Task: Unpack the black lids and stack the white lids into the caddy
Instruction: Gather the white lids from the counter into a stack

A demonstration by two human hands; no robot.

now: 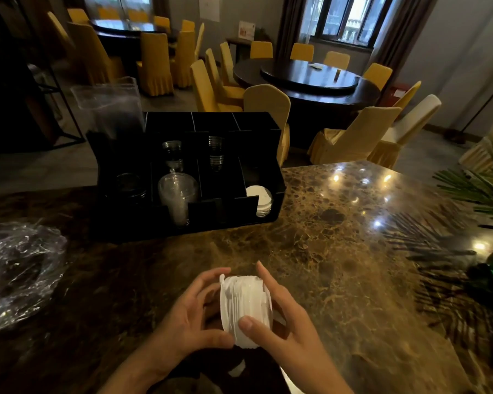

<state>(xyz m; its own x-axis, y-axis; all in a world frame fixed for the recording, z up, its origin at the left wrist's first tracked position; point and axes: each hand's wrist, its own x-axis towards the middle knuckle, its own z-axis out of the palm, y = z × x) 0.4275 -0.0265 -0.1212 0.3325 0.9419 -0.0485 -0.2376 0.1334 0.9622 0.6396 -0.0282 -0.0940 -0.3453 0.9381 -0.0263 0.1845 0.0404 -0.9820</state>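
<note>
Both hands are in close over the marble counter [339,237], clamped on a stack of white lids [244,304] turned on its side. The left hand [182,317] cups one end, thumb under the stack; the right hand [282,317] wraps the other, thumb pressed on the rims. Beyond them sits the black caddy [188,172], a few white lids in its front right slot [259,199]. Crumpled clear wrap [17,265] lies far left.

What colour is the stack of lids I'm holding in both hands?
White. The stack of lids shows clearly in the head view.
</note>
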